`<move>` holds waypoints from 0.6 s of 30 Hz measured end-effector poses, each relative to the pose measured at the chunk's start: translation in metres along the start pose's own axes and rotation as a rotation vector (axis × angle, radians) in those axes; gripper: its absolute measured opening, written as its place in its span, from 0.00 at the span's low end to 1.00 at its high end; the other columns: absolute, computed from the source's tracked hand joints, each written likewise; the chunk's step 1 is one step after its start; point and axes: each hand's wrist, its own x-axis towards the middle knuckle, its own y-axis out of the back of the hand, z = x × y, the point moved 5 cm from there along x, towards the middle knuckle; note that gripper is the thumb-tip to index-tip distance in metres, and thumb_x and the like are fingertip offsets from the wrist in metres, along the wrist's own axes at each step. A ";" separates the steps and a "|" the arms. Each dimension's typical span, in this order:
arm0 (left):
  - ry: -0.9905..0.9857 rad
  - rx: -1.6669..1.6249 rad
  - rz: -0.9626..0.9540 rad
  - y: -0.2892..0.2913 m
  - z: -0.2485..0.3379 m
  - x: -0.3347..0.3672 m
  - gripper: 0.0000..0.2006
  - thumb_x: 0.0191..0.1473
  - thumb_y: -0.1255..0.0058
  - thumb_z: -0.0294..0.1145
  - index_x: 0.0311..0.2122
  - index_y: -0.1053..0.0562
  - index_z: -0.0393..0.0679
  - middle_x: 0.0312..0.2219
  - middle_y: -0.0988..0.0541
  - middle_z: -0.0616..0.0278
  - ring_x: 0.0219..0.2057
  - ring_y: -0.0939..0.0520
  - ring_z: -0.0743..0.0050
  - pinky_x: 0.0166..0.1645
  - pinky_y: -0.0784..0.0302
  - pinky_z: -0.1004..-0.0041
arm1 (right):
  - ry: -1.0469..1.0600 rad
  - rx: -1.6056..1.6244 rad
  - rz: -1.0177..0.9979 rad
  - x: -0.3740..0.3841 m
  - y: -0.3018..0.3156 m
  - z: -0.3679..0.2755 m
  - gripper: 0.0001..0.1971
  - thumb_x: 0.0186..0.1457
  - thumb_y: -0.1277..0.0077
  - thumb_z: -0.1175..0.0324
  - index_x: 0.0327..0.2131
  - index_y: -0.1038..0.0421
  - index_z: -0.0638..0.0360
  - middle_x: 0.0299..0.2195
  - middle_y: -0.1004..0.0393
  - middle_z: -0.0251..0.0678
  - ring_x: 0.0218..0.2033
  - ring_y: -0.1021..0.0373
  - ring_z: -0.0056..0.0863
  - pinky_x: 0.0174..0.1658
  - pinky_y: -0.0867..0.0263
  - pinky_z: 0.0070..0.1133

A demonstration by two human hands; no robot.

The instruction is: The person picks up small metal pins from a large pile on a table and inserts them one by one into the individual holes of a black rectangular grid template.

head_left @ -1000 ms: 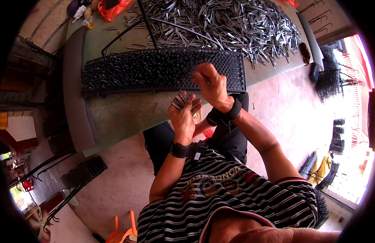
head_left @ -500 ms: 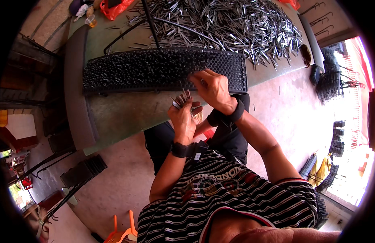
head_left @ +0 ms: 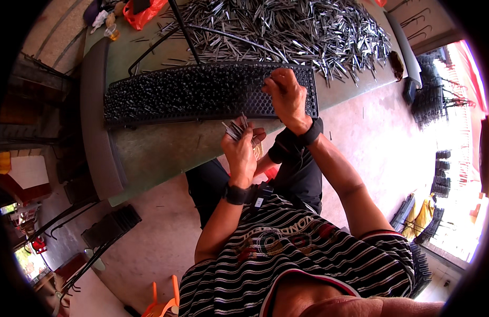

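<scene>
My left hand [head_left: 241,158] is closed around a small bundle of thin metal strips [head_left: 235,129], their ends poking up past the fingers. It stays just in front of a long black perforated rack [head_left: 260,105] lying on the table. Many strips stand in the rack's holes over its left and middle part, while open holes show toward its right end. Over that right end hovers my right hand [head_left: 291,105], its fingers pinched together; whatever they hold is too small or hidden to make out.
A large heap of loose metal strips [head_left: 297,31] covers the far side of the green table [head_left: 149,164]. A black metal frame [head_left: 186,31] rises behind the rack. Left of the heap are a red plastic bag [head_left: 144,16] and a clear cup [head_left: 112,33]. An orange chair [head_left: 162,304] stands lower left.
My right hand has moved right and away from me, over the rack's right part. The left hand keeps its bundle in nearly the same place. The whole view has shifted slightly.
</scene>
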 end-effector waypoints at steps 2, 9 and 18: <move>0.040 0.022 0.023 -0.001 0.003 -0.001 0.10 0.51 0.58 0.19 0.40 0.32 0.38 0.29 0.27 0.61 0.26 0.23 0.69 0.30 0.24 0.71 | 0.043 -0.041 -0.026 0.002 -0.003 0.004 0.05 0.51 0.51 0.77 0.31 0.35 0.62 0.21 0.27 0.40 0.23 0.26 0.27 0.23 0.33 0.20; 0.092 0.059 0.109 0.003 0.006 -0.001 0.09 0.49 0.55 0.21 0.38 0.30 0.41 0.26 0.28 0.65 0.21 0.27 0.76 0.22 0.28 0.75 | 0.312 -0.272 -0.166 0.004 -0.012 0.002 0.05 0.48 0.52 0.76 0.31 0.35 0.61 0.22 0.29 0.41 0.23 0.30 0.41 0.24 0.34 0.28; 0.065 0.079 0.110 0.002 0.008 -0.003 0.09 0.49 0.54 0.22 0.37 0.29 0.41 0.26 0.27 0.66 0.20 0.28 0.78 0.21 0.30 0.76 | 0.474 -0.613 -0.419 0.007 -0.021 -0.013 0.05 0.40 0.54 0.76 0.26 0.34 0.59 0.24 0.34 0.37 0.29 0.33 0.38 0.25 0.38 0.30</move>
